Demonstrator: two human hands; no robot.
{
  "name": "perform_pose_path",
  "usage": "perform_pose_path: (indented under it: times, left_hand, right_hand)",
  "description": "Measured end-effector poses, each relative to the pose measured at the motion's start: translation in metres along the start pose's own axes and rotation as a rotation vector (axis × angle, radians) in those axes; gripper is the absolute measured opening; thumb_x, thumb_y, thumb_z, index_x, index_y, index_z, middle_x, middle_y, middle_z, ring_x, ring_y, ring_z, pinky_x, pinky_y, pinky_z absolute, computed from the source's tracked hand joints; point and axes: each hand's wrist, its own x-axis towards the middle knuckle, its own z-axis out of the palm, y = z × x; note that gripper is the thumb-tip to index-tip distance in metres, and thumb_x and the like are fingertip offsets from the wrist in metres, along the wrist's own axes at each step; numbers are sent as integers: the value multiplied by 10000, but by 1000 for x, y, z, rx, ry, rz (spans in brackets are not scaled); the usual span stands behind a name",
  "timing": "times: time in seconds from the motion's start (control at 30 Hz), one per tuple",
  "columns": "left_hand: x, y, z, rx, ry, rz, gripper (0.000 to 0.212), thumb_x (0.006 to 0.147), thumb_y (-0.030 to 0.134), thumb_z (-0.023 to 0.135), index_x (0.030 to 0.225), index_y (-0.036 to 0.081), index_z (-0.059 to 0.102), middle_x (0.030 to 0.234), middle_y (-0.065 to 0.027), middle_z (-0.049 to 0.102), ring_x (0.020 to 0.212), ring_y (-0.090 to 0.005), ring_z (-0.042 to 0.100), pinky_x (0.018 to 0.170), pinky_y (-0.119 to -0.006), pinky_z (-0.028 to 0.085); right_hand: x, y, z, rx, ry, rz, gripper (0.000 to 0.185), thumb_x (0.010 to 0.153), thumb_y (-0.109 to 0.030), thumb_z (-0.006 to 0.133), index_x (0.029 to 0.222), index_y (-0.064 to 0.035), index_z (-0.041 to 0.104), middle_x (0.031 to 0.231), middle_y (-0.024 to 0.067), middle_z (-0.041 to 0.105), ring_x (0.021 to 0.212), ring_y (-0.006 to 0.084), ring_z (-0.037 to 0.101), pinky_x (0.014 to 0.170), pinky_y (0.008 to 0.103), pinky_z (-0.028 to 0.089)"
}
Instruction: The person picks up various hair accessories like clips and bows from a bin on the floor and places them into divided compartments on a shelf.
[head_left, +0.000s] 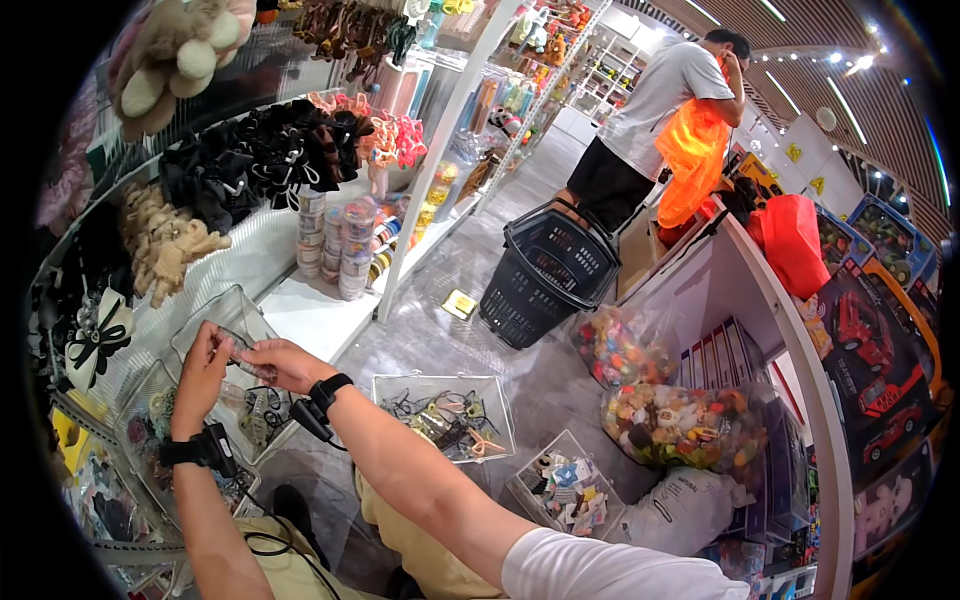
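Observation:
My left hand (196, 367) and my right hand (283, 365) meet at the left, fingers closed on a small greyish, partly see-through item (244, 358). Fingers cover much of it, so its kind is unclear. Just below sits a clear plastic bin with hair claw clips (255, 431) inside. To its left, another clear bin holds flower-like hair accessories (159, 411). On the floor right of my hands, a wire-handled clear bin (442, 377) contains dark cords or hair ties. Nearer me stands a smaller clear bin (517, 491) of carded small accessories.
Black bows (255, 154) and plush hair bands (169, 240) hang above my hands. Stacked round tubs (356, 247) stand on a white shelf. Beyond are a black shopping basket (525, 281), a person (652, 97) with an orange mesh bag, and toy-filled plastic bags (682, 424) beside a white partition (795, 322).

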Motion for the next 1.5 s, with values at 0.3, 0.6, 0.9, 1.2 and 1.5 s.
perform_pose_path:
  times: [0.3,0.6,0.9,1.2,1.5]
  left_hand:
    - [0,-20,-7,102,5,44,234,862,98,622,987,57,428,817,-12,475,653,-86,419,589,-238,387]
    - [-5,-16,-8,171,-30,46,422,735,-43,664,1047,54,396,872,-55,514,609,-104,475,566,-252,414]
    - [-3,-25,-13,149,9,138,379,737,-84,647,1022,50,436,869,-55,561,642,-106,509,576,-241,418]
    - [-9,-8,-17,118,9,17,368,714,-64,690,1011,48,502,781,-20,590,570,-58,445,540,-217,370]
    - [-8,-7,-14,86,-24,12,386,697,-47,715,1001,55,500,763,-11,593,576,-63,431,538,-219,355]
  right_hand:
    - [4,6,3,-74,82,59,161,863,-197,704,797,-105,590,673,-48,535,565,66,470,515,228,352]
    - [6,9,5,-26,66,72,160,862,-191,703,811,-88,593,718,-31,554,610,82,518,544,242,398]
    - [0,4,15,-27,50,70,173,862,-218,709,844,-90,592,689,-40,537,595,76,494,528,237,370]
    - [-2,2,18,-92,77,106,186,858,-254,714,836,-116,591,691,-52,532,597,73,484,525,217,340]
    - [-1,4,6,-50,47,143,159,864,-231,707,854,-108,606,700,-53,537,606,60,484,512,219,343]
